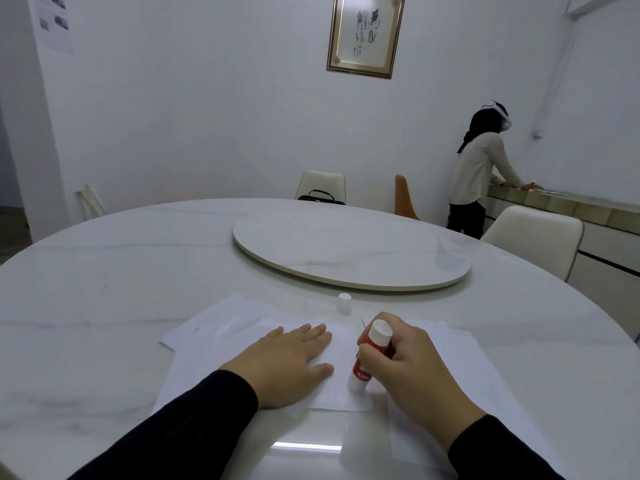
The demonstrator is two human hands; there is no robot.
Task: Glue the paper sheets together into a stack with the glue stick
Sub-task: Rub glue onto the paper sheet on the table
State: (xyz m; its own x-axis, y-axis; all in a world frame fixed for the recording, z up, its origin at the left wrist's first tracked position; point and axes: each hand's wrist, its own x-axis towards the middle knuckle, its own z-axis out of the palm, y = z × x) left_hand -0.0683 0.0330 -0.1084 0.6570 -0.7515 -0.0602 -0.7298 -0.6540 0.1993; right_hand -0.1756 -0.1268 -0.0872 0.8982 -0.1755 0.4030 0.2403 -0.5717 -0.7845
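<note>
Glue stick [370, 355], red-bodied with white ends, stands tilted at lower centre of the frame, its lower tip on a white paper sheet [337, 389]. We see our right hand [412, 372] wrapped around it and our left hand [287, 365] spread flat on that sheet. One white cap [344, 303] stands on the bench [104, 289] just above. We count at least three overlapping sheets.

It looked like a private dining room: a round marble surface [104, 271] carried a turntable [349, 251], chairs [533, 233] ringed it, framed calligraphy [365, 32] hung top centre.
</note>
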